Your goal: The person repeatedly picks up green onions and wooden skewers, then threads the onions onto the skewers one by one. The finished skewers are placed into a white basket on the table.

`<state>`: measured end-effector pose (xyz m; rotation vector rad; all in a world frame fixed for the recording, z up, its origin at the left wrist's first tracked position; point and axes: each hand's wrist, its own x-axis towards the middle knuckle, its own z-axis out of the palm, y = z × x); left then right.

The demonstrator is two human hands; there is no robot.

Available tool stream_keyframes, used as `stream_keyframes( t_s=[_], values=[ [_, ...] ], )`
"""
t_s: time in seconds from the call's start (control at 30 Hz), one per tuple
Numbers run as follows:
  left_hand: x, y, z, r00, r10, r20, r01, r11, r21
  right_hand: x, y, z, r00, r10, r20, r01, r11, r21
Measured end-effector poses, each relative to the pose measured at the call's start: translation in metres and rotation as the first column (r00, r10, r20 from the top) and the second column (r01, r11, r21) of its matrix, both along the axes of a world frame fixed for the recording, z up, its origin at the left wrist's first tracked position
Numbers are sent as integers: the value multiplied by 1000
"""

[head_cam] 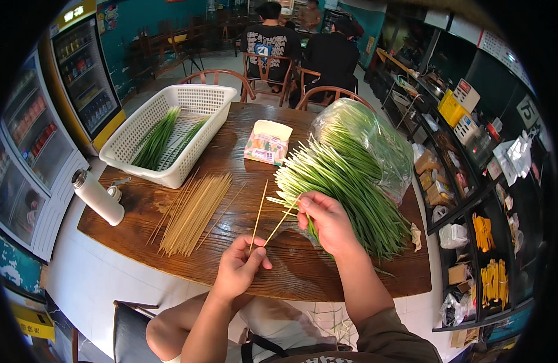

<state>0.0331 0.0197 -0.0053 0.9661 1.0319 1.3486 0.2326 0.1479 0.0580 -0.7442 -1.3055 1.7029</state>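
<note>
My left hand (245, 263), above the table's near edge, pinches the lower ends of two thin bamboo skewers (259, 213) that spread in a V. With thumb and forefinger, my right hand (326, 220) holds the upper end of the right-hand skewer (281, 223), and a green stalk shows just below those fingers. Beside and behind my right hand lies a large heap of garlic chives (347, 190) with pale ends to the left. Part of it is inside a clear plastic bag (383, 145). A pile of bamboo skewers (195, 215) rests left of my hands.
A white plastic basket (188, 168) holding some chives stands at the back left of the wooden table (288, 267). Near it are a white thermos (97, 197), its lid (114, 193) and a tissue pack (267, 143). Chairs and two seated people (270, 43) are beyond; shelves (469, 218) stand right.
</note>
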Motion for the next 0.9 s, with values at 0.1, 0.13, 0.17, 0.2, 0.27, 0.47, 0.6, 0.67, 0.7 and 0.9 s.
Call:
stream_keyframes(
  t_s=[0.1, 0.13, 0.17, 0.2, 0.27, 0.47, 0.6, 0.67, 0.7, 0.9],
  values=[
    [2, 1, 0, 1000, 9, 3, -9, 1000, -1, 1, 0, -3, 999, 36, -6, -36, 998, -56],
    [3, 1, 0, 1000, 3, -2, -3, 1000, 19, 2, 1, -3, 998, 55, -9, -55, 995, -86],
    [4, 1, 1, 1000, 3, -13, -2, 1000, 14, 3, 1, -2, 999, 51, 2, -51, 990, -128],
    [4, 1, 1, 1000, 9, -30, -9, 1000, -5, 4, 1, -1, 997, 51, -55, -59, 987, -152],
    [5, 2, 2, 999, -2, -37, 3, 1000, 22, 6, 2, 0, 988, 31, -152, -62, 977, -202],
    [6, 2, 2, 998, 4, -59, -2, 999, 32, 7, 5, -1, 977, 15, -213, -56, 981, -186],
    [6, 2, 2, 999, 3, -50, -2, 1000, 21, 5, 3, -1, 979, -33, -200, -3, 984, -178],
    [7, 2, 2, 998, 0, -62, 2, 999, 33, 5, 2, 1, 986, -58, -157, 36, 989, -142],
    [7, 2, 2, 997, 5, -78, -4, 1000, 11, 5, 2, 2, 987, -63, -146, 47, 993, -107],
    [8, 2, 2, 995, 1, -96, 2, 1000, 25, 9, 1, 8, 994, -106, -8, 106, 994, 33]
  ],
)
